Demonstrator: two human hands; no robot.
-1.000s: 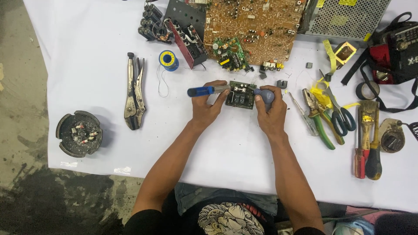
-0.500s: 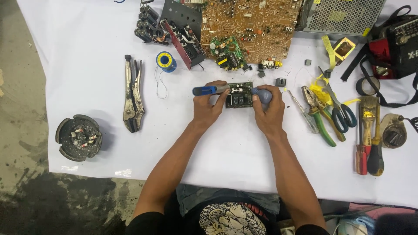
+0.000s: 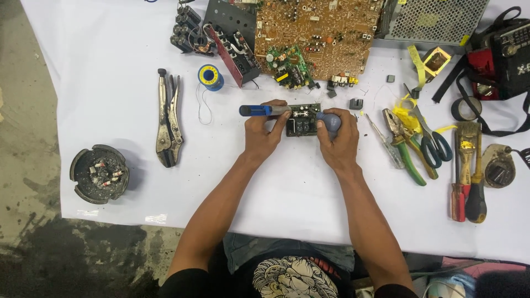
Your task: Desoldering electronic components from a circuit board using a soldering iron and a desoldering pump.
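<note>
Both forearms reach up from the table's near edge and meet at mid-table. Left hand (image 3: 264,132) grips a blue-handled tool (image 3: 264,110), its long axis lying left-right, tip toward the small circuit board (image 3: 302,119). Right hand (image 3: 338,138) is closed round a blue-grey bulb (image 3: 329,120) at the board's right edge. The board sits between the hands, just beyond the knuckles. Beyond lies a large brown board (image 3: 320,33).

Left hand (image 3: 264,132) holds blue tool (image 3: 259,110), right hand (image 3: 338,140) perhaps a bulb, over small board (image 3: 302,120)

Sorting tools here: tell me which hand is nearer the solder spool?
Left. The left hand lies just right of and below the solder spool; the right hand sits farther right, past the small circuit board.
</note>
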